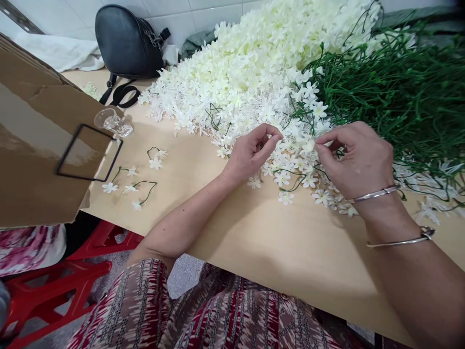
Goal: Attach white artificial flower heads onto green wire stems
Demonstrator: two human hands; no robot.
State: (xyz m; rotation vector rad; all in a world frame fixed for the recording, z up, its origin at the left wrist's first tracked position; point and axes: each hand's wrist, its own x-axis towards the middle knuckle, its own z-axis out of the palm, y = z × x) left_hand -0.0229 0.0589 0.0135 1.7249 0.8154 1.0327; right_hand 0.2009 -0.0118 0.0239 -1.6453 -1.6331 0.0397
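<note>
white flowers [236, 82]; heaped loosely on table [254, 242]; green stems [385, 87]; tangled pile; beside the flowers

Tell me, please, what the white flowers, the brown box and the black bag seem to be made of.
The white flowers look like matte fabric or thin plastic, judging by their uniform petals; I can't say which. The brown box seems to be dull cardboard, from its colour and creases. The black bag appears to be smooth leather or imitation, given its soft sheen.
</note>
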